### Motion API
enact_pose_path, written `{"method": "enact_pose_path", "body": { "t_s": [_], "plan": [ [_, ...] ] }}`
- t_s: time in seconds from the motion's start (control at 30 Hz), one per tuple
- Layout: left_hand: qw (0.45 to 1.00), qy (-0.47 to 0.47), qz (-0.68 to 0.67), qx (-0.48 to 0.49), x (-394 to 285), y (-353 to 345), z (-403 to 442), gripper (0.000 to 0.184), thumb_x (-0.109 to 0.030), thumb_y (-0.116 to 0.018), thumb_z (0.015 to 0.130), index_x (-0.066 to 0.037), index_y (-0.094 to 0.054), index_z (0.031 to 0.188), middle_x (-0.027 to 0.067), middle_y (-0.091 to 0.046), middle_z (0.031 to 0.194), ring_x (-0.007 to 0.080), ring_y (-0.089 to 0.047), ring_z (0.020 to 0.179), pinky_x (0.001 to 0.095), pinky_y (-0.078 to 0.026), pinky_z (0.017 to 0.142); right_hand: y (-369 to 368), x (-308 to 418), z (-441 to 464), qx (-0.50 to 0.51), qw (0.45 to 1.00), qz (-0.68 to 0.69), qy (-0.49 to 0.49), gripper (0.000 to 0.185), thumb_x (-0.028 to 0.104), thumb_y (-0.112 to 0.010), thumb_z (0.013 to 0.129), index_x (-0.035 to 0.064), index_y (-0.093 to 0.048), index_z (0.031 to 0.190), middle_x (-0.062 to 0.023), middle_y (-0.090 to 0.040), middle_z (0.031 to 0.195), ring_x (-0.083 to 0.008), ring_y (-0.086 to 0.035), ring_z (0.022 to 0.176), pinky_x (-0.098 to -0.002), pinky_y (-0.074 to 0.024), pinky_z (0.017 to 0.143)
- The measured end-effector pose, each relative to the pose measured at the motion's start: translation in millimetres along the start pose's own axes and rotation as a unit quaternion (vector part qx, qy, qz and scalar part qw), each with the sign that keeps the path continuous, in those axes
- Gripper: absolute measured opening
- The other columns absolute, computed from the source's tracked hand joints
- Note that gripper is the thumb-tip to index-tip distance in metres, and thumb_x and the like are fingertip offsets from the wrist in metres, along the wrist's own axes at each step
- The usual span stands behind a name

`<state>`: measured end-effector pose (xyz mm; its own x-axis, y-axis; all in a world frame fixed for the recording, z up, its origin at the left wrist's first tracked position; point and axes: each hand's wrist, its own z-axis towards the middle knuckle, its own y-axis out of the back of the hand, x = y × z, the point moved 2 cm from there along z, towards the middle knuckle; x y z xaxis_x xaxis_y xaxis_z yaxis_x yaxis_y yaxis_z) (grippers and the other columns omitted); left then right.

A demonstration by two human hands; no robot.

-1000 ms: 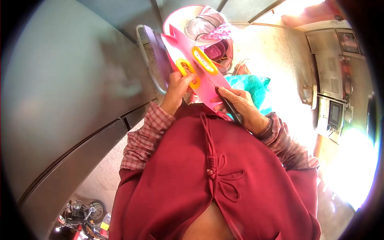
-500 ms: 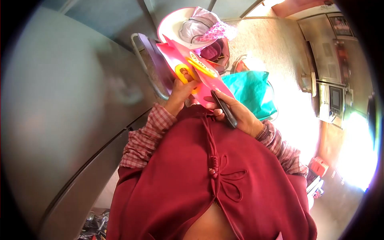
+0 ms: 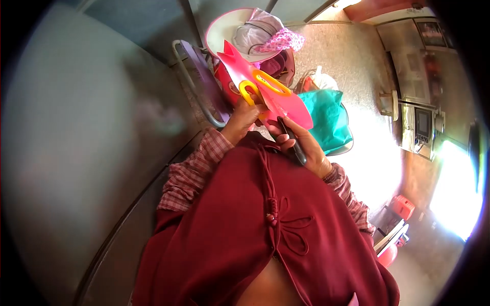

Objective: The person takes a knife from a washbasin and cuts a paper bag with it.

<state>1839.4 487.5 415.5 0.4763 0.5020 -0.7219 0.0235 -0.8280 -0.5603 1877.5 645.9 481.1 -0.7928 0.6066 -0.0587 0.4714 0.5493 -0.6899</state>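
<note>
A pink bag-like sheet (image 3: 297, 108) with two yellow oval handles (image 3: 271, 82) is held up in front of my dark red apron (image 3: 265, 214). My left hand (image 3: 246, 118) is closed round the lower part of the left yellow handle. In my right hand (image 3: 302, 143) lies a black-handled tool (image 3: 292, 142), slanting down to the right, and its upper end is against the pink sheet. The fingertips of my right hand also touch the lower edge of the sheet. Any blade on the tool is hidden or too small to tell.
Beyond the sheet stands a round tub (image 3: 219, 30) with a pale bundle and pink patterned cloth (image 3: 283, 41). A teal bag (image 3: 326, 120) sits to its lower right. At the left are a purple panel (image 3: 206, 76), a metal tube frame (image 3: 191, 84) and a large grey surface (image 3: 92, 153).
The pink sheet and both hands have shifted slightly right, and the yellow handles have turned. The tool stays in my right hand. The view has swung, showing more of the teal bag.
</note>
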Motion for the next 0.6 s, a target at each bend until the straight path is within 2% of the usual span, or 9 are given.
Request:
{"method": "enact_pose_path", "body": {
  "t_s": [0.07,0.17,0.27,0.3,0.4,0.47,0.53,0.6],
  "plan": [
    [1.000,-0.001,-0.018,-0.019,2,-1,1,0.030,-0.001,-0.065,0.086,-0.002,-0.058,0.115,0.0039,-0.065,0.102,0.0132,-0.063,0.090,0.0274,-0.052,0.076,1,0,1,0.003,1.000,0.001,-0.006,0.025,0.023,-0.050,0.100,0.0054,-0.045,0.118,-0.0190,-0.065,0.107,-0.0141,-0.054,0.063,-0.0177,-0.0503,0.048],
    [1.000,-0.012,0.011,-0.015,-2,-3,-1,0.036,-0.009,-0.066,0.084,-0.006,-0.053,0.117,0.0016,-0.062,0.103,0.0116,-0.061,0.093,0.0266,-0.051,0.080,-10,-2,-11,-0.042,0.996,-0.077,0.013,0.032,0.031,-0.045,0.102,0.0015,-0.051,0.112,-0.0143,-0.066,0.091,-0.0099,-0.050,0.058,-0.0158,-0.0431,0.044],
    [0.999,0.017,0.024,-0.023,-4,0,-7,0.036,-0.010,-0.066,0.084,-0.006,-0.054,0.118,0.0010,-0.063,0.102,0.0109,-0.062,0.088,0.0251,-0.052,0.075,5,-1,-15,0.064,0.983,-0.143,-0.096,0.045,0.039,-0.039,0.103,-0.0026,-0.058,0.102,-0.0068,-0.059,0.071,-0.0062,-0.044,0.053,-0.0155,-0.0347,0.042],
    [0.999,0.027,0.038,-0.024,0,3,-6,0.035,-0.011,-0.067,0.085,-0.006,-0.055,0.118,0.0007,-0.063,0.102,0.0105,-0.062,0.086,0.0247,-0.051,0.073,-6,-5,-19,0.016,0.985,-0.144,-0.092,0.055,0.044,-0.036,0.102,-0.0048,-0.061,0.094,-0.0016,-0.050,0.060,-0.0044,-0.041,0.049,-0.0162,-0.0307,0.042],
    [0.997,0.044,0.064,-0.031,14,14,-1,0.033,-0.013,-0.067,0.085,-0.006,-0.057,0.116,-0.0001,-0.064,0.101,0.0096,-0.062,0.083,0.0239,-0.051,0.070,-5,-2,-16,-0.003,0.970,-0.233,-0.069,0.052,0.042,-0.038,0.102,-0.0031,-0.061,0.093,-0.0031,-0.053,0.062,-0.0055,-0.042,0.049,-0.0166,-0.0323,0.043],
    [0.997,0.042,0.057,-0.043,18,15,0,0.031,-0.015,-0.068,0.086,-0.006,-0.059,0.114,-0.0004,-0.063,0.100,0.0091,-0.062,0.084,0.0236,-0.051,0.071,-9,-4,-15,-0.045,0.968,-0.245,-0.031,0.048,0.041,-0.040,0.102,-0.0014,-0.060,0.093,-0.0041,-0.055,0.065,-0.0061,-0.042,0.049,-0.0169,-0.0336,0.044],
    [0.996,0.015,0.077,-0.052,27,19,5,0.021,-0.018,-0.064,0.087,-0.006,-0.058,0.104,-0.0003,-0.060,0.082,0.0076,-0.058,0.064,0.0212,-0.044,0.052,-11,-5,-14,-0.063,0.965,-0.253,-0.007,0.043,0.039,-0.042,0.102,0.0005,-0.059,0.095,-0.0054,-0.058,0.068,-0.0069,-0.043,0.049,-0.0176,-0.0347,0.045],
    [0.996,-0.004,0.077,-0.050,28,17,5,0.016,-0.019,-0.061,0.088,-0.007,-0.058,0.098,-0.0001,-0.058,0.073,0.0070,-0.055,0.054,0.0201,-0.041,0.042,-12,-5,-13,-0.058,0.965,-0.257,0.004,0.037,0.037,-0.043,0.102,0.0027,-0.057,0.098,-0.0072,-0.060,0.071,-0.0077,-0.044,0.050,-0.0185,-0.0357,0.046]
  ]
}}
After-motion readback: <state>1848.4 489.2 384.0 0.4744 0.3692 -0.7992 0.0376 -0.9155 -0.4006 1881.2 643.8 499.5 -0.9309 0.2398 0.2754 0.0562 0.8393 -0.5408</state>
